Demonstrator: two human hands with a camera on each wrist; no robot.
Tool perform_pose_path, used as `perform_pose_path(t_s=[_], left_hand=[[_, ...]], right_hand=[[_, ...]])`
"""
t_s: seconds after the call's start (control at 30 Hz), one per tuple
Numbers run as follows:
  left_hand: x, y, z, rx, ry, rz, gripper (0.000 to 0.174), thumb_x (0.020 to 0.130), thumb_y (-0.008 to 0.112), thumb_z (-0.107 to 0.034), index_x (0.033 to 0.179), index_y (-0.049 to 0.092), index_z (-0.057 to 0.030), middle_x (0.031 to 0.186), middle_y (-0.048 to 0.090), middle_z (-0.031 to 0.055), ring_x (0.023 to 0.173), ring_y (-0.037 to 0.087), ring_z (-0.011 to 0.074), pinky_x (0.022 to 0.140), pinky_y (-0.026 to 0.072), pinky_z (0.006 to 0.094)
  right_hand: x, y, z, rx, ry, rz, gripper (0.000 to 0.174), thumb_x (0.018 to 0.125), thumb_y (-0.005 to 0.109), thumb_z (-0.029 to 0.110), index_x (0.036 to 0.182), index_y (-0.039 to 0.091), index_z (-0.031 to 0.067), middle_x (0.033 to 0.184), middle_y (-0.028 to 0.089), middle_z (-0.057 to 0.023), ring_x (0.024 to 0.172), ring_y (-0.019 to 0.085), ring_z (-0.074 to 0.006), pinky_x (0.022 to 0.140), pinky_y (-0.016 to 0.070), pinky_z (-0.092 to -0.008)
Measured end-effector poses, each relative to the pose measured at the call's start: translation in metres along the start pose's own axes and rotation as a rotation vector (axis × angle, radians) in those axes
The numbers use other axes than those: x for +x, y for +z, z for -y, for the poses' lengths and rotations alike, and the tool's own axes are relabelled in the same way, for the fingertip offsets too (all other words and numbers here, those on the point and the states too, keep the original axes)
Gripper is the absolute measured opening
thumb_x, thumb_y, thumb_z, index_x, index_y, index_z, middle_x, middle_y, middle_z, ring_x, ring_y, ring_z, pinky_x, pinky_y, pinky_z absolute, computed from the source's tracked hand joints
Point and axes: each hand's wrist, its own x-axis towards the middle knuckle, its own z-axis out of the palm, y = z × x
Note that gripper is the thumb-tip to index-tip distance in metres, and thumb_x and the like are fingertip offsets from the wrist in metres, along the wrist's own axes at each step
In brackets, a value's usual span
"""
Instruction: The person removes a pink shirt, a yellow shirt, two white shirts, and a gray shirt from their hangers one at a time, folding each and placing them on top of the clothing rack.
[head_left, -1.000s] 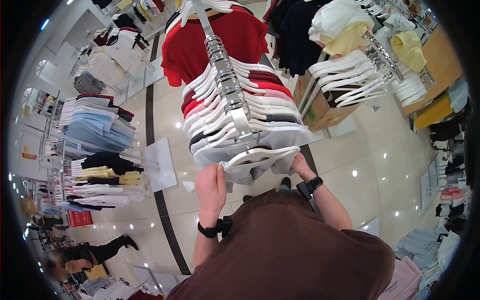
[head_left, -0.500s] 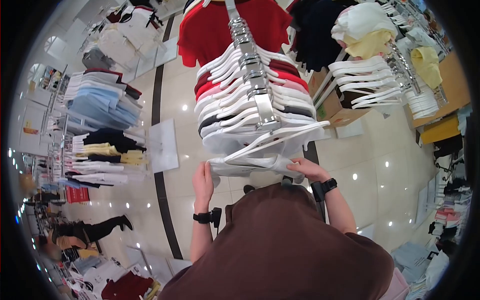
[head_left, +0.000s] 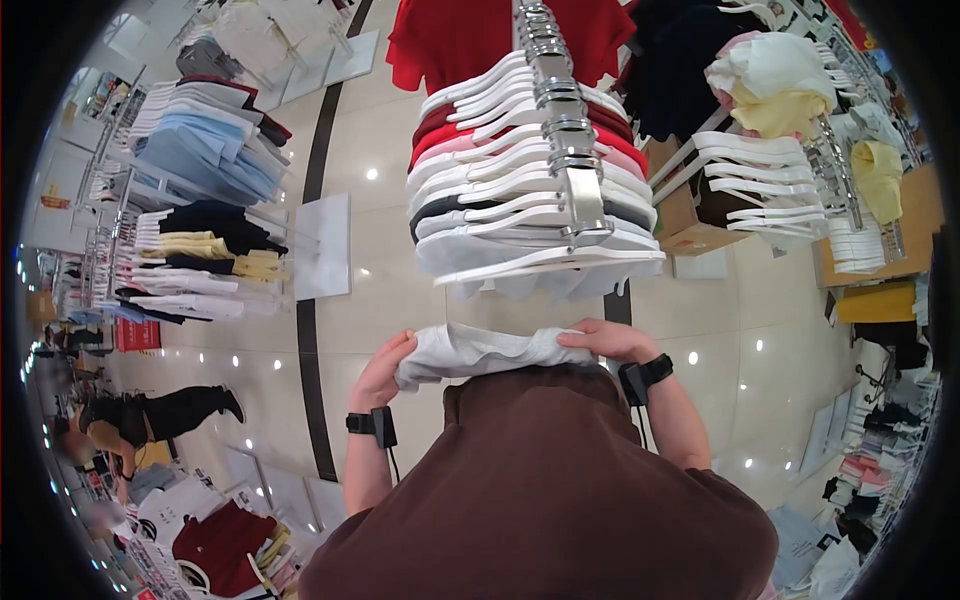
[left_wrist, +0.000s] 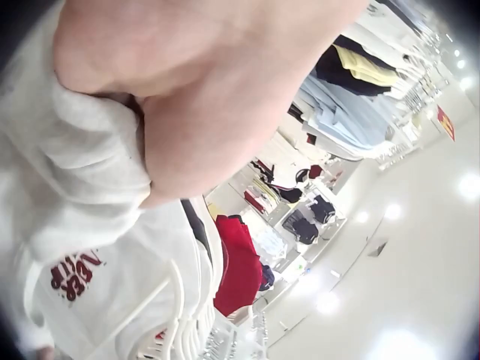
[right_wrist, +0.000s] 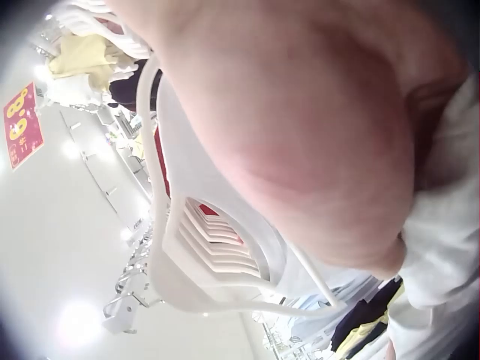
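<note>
A light grey-white T-shirt is stretched between both hands, close to the wearer's chest. My left hand pinches it at one end with the thumb on top. At the other end my right hand grips it between thumb and fingers. Beyond the shirt, a bare white hanger hangs at the near end of the rail, also large in the right wrist view. The left wrist view has the bunched cloth under the hand and, past it, a white shirt with dark red lettering.
Ahead stands a metal rail of shirts on white hangers, a red shirt farther back. Racks of folded-over blue shirts stand left. Bare hangers and a cardboard box are right. Another person is at lower left.
The T-shirt has come off its hanger and moved toward the wearer, away from the rail. The hanger has stayed behind at the rail's end. Both hands kept hold of the shirt.
</note>
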Motion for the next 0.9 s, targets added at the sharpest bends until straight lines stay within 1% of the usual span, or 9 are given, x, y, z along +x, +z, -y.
perform_pose_path(t_s=[0.03,0.07,0.2,0.43,0.57,0.67,0.77,0.83,0.9], left_hand=[[-0.001,0.01,0.004,-0.146,-0.016,-0.169,0.022,0.112,0.056,-0.022,0.125,0.063,-0.0064,0.113,0.069,0.0003,0.099,0.067,0.0129,0.083,0.0541,0.03],[0.004,-0.008,0.025,-0.245,-0.004,-0.107,0.031,0.112,0.054,-0.022,0.137,0.06,-0.0047,0.125,0.07,0.0052,0.109,0.069,0.0189,0.09,0.057,0.0339],[-0.014,0.019,0.029,-0.367,0.046,-0.15,0.032,0.112,0.054,-0.022,0.138,0.059,-0.0035,0.127,0.069,0.0065,0.113,0.068,0.0189,0.094,0.0568,0.0351],[-0.025,0.067,0.023,-0.478,0.243,-0.324,0.034,0.113,0.052,-0.019,0.141,0.058,-0.0009,0.131,0.069,0.0108,0.115,0.069,0.0195,0.099,0.055,0.0342],[-0.013,0.082,0.04,-0.249,0.309,-0.256,0.038,0.113,0.051,-0.017,0.146,0.059,0.0007,0.127,0.072,0.0132,0.112,0.07,0.0209,0.099,0.0536,0.0319],[-0.024,0.086,0.027,0.687,0.59,-0.334,0.05,0.106,0.059,-0.015,0.154,0.052,-0.0027,0.113,0.068,0.018,0.102,0.069,0.032,0.089,0.0536,0.039],[-0.038,0.087,0.016,0.844,0.525,-0.199,0.055,0.102,0.063,-0.009,0.154,0.051,0.001,0.114,0.066,0.015,0.102,0.067,0.0277,0.091,0.0535,0.0356],[-0.041,0.085,0.018,0.869,0.557,-0.165,0.051,0.1,0.063,-0.008,0.149,0.054,0.0019,0.117,0.064,0.0156,0.105,0.066,0.0331,0.095,0.0533,0.0377],[-0.043,0.081,0.02,0.969,0.773,-0.05,0.047,0.1,0.063,-0.009,0.145,0.058,0.0016,0.121,0.065,0.017,0.11,0.066,0.0359,0.101,0.052,0.041]], right_hand=[[0.008,0.005,-0.008,0.031,-0.019,0.072,0.062,0.107,0.06,0.054,0.135,0.069,-0.0002,0.117,0.071,-0.0019,0.101,0.06,-0.0105,0.082,0.0488,-0.026],[0.003,0.019,0.007,0.134,-0.031,0.062,0.057,0.109,0.058,0.048,0.139,0.066,0.0004,0.119,0.071,-0.0015,0.102,0.061,-0.0102,0.086,0.0497,-0.0266],[0.023,0.051,0.029,0.425,-0.102,0.077,0.048,0.11,0.06,0.04,0.138,0.066,0.0008,0.118,0.072,0.0002,0.101,0.063,-0.0075,0.086,0.0505,-0.0243],[0.062,0.097,0.07,0.437,-0.123,0.102,0.036,0.109,0.057,0.024,0.136,0.065,0.0016,0.114,0.072,0.0,0.091,0.066,-0.006,0.078,0.053,-0.0222],[0.07,0.128,0.083,0.491,-0.167,0.118,0.041,0.115,0.049,0.039,0.129,0.066,0.0048,0.113,0.07,0.0003,0.093,0.062,-0.0068,0.082,0.0504,-0.0251],[0.069,0.14,0.092,0.514,-0.194,0.117,0.048,0.116,0.043,0.049,0.125,0.067,0.0079,0.11,0.069,0.0007,0.095,0.06,-0.0082,0.084,0.0482,-0.0265],[0.073,0.151,0.092,0.578,-0.167,0.006,0.045,0.115,0.046,0.048,0.126,0.067,0.0093,0.109,0.068,0.0011,0.096,0.06,-0.0097,0.084,0.0474,-0.0275],[0.085,0.147,0.081,0.544,-0.159,0.041,0.041,0.114,0.051,0.046,0.126,0.067,0.0101,0.111,0.068,0.0012,0.098,0.061,-0.0095,0.085,0.0473,-0.0274],[0.08,0.162,0.101,0.605,-0.124,-0.045,0.037,0.111,0.057,0.043,0.122,0.069,0.0095,0.108,0.068,0.002,0.097,0.06,-0.0088,0.083,0.0465,-0.0275]])
